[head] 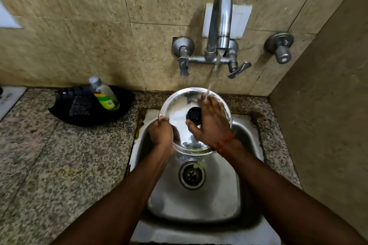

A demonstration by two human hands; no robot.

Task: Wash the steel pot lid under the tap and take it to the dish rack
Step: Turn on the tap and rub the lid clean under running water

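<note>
A round steel pot lid (177,109) with a black knob (194,115) is held tilted over the steel sink (199,201), its top facing me. My left hand (161,134) grips the lid's left rim. My right hand (212,120) lies flat on the lid's top, fingers spread beside the knob, thumb just below it. Water runs from the wall tap (220,26) onto my right fingertips and the lid's upper edge.
A black tray (83,113) on the granite counter (49,165) at left holds a dish soap bottle (104,94) and a dark scrub pad (79,105). Tap handles (238,69) stick out from the tiled wall. A side wall (328,105) closes in the right. The drain (191,175) shows some scraps.
</note>
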